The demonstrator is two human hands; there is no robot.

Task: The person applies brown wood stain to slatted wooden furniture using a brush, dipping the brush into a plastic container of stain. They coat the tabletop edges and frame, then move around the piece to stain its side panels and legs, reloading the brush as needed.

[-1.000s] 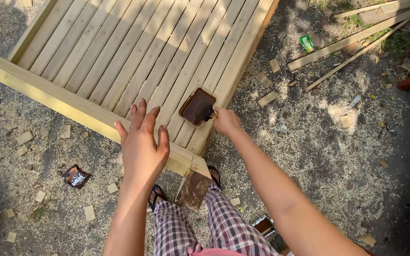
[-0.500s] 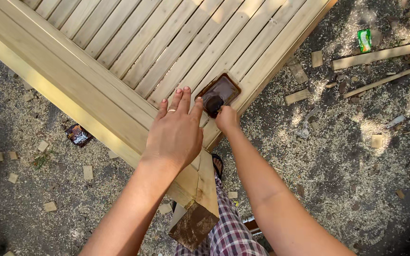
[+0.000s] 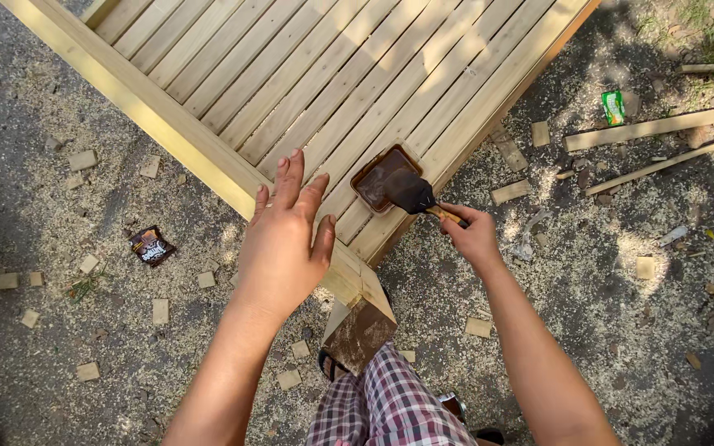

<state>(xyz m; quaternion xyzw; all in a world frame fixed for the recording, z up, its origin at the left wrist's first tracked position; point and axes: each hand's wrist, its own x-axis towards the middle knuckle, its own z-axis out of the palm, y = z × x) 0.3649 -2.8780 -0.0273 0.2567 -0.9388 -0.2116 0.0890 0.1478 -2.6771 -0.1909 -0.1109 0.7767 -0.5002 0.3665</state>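
Where sawdust covers gravel, slatted deck (image 3: 307, 74), right hand (image 3: 474, 235) gripping brush (image 3: 413, 193) (left hand (image 3: 283, 248) spread, empty)

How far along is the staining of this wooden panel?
Barely begun. Done: only the corner post end looks dark brown. In hand: the right hand holds a brush loaded with stain over the small tray, while the left hand hovers open. Left: the slats and frame rail are bare pale wood.

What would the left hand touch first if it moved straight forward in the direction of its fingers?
Probably the pale wooden frame beam under the left hand, then the slats; the hand's height above them is unclear.
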